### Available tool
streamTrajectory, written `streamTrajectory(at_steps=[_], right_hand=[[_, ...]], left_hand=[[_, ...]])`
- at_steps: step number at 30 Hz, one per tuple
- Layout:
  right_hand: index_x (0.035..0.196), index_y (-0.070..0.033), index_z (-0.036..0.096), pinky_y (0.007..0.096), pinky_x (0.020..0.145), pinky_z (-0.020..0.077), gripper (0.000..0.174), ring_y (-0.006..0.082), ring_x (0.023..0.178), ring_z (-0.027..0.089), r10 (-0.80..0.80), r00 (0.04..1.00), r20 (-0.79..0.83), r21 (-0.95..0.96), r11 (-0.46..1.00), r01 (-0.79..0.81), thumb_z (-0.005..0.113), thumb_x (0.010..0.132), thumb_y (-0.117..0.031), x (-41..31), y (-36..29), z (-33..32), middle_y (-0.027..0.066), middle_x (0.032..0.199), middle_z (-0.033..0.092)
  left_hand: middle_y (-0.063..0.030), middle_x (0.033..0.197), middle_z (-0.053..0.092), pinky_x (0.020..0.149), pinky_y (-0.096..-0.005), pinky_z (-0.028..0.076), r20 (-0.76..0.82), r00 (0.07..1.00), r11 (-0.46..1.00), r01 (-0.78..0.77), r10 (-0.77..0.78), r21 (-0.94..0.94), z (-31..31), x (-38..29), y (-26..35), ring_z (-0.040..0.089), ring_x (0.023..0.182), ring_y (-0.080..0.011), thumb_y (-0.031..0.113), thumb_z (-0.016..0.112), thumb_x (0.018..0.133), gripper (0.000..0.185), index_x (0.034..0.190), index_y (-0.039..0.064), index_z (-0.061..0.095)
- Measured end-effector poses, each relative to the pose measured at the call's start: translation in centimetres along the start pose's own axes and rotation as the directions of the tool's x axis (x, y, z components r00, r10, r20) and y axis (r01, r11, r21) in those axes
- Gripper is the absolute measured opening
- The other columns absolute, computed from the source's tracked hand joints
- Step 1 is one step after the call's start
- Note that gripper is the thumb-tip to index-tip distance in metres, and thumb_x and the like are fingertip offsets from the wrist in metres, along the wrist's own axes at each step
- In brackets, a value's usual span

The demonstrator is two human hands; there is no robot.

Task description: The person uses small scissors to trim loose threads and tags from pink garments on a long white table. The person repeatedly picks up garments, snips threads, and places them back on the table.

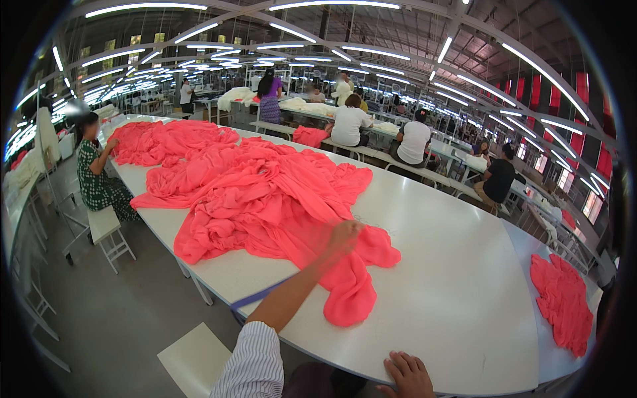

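Observation:
Coral-pink fabric pieces point(239, 199) lie in a large crumpled heap across the white tabletop point(448, 278). My left hand point(344, 236), below a striped sleeve, reaches over the heap's near right side. Its fingers look curled at the cloth but are blurred by motion, so whether they grip it cannot be made out. Just in front of that hand, a loose fold of the fabric point(351, 298) spreads over the table. My right hand point(409, 374) rests palm down near the table's front edge, fingers slightly apart and holding nothing. Beside my left forearm runs a blue-violet strap point(264, 295).
Another coral-pink piece point(562, 303) lies at the table's right end. A person in a green patterned dress point(97, 174) sits at the far left side. A pale stool point(196, 360) stands below my left arm. Beyond the table, several people sit along benches point(388, 156).

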State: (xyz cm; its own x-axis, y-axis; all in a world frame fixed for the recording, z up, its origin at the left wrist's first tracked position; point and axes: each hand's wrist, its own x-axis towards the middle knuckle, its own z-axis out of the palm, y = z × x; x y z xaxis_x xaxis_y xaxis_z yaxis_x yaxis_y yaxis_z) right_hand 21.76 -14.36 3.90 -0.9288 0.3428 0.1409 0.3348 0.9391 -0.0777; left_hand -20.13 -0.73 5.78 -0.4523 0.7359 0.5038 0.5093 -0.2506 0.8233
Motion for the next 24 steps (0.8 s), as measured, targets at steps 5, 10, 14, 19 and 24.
streamTrajectory(at_steps=[5, 10, 14, 19, 24], right_hand=[[0.134, 0.005, 0.043, 0.044, 0.103, 0.0419, 0.047, 0.0348, 0.122, 0.052, 0.268, 0.916, -0.299, 0.536, 0.841, -0.071, 0.055, 0.096, -0.019, 0.0, 1.7, 0.0, 0.0235, 0.133, 0.052], [0.145, 0.001, 0.032, 0.0393, 0.108, 0.0376, 0.052, 0.0277, 0.129, 0.046, 0.86, 0.479, -0.177, 0.909, -0.043, 0.414, 0.048, 0.101, -0.022, -2.5, 7.5, 4.6, 0.0184, 0.144, 0.042], [0.145, -0.001, 0.032, 0.0391, 0.109, 0.0361, 0.055, 0.0284, 0.129, 0.046, 0.892, 0.408, -0.195, 0.907, 0.005, 0.422, 0.055, 0.098, -0.018, -2.6, 6.7, 4.8, 0.0185, 0.144, 0.041], [0.14, 0.0, 0.04, 0.0376, 0.108, 0.0379, 0.063, 0.0262, 0.129, 0.047, 0.709, 0.605, -0.362, 0.895, 0.446, 0.013, 0.07, 0.087, -0.015, -5.1, 5.4, 2.7, 0.017, 0.142, 0.045], [0.138, 0.0, 0.045, 0.0382, 0.106, 0.0399, 0.066, 0.0307, 0.127, 0.049, 0.625, 0.721, -0.3, 0.708, 0.653, -0.271, 0.075, 0.083, -0.019, -6.7, 5.0, 1.2, 0.0181, 0.139, 0.048]], left_hand=[[-0.0012, 0.079, 0.057, 0.068, -0.0277, 0.045, 0.3, 0.951, 0.966, 0.008, 0.072, -0.257, 11.8, -7.8, 7.8, 0.053, 0.073, -0.0089, 0.021, 0.05, 0.097, 0.025, 0.105, 0.004, 0.066], [-0.0019, 0.085, 0.061, 0.062, -0.0256, 0.044, 0.755, 0.655, 0.876, 0.361, 0.006, -0.32, 16.9, -19.0, 18.6, 0.053, 0.072, -0.0086, 0.022, 0.052, 0.099, 0.024, 0.11, 0.006, 0.065], [-0.0042, 0.096, 0.063, 0.063, -0.026, 0.046, 0.947, 0.265, 0.947, 0.216, 0.179, -0.239, 15.0, -25.6, 19.3, 0.056, 0.072, -0.0093, 0.02, 0.051, 0.1, 0.025, 0.114, 0.004, 0.064], [-0.0044, 0.099, 0.066, 0.067, -0.0245, 0.049, 0.916, 0.399, 0.87, 0.464, -0.036, -0.167, 10.2, -29.1, 17.1, 0.058, 0.071, -0.0094, 0.015, 0.052, 0.1, 0.024, 0.116, 0.003, 0.065], [-0.0037, 0.088, 0.068, 0.051, -0.0196, 0.041, 0.589, 0.71, 0.73, 0.626, -0.387, -0.274, 6.6, -28.5, 14.8, 0.054, 0.062, -0.0055, 0.018, 0.059, 0.096, 0.023, 0.109, 0.001, 0.065]])
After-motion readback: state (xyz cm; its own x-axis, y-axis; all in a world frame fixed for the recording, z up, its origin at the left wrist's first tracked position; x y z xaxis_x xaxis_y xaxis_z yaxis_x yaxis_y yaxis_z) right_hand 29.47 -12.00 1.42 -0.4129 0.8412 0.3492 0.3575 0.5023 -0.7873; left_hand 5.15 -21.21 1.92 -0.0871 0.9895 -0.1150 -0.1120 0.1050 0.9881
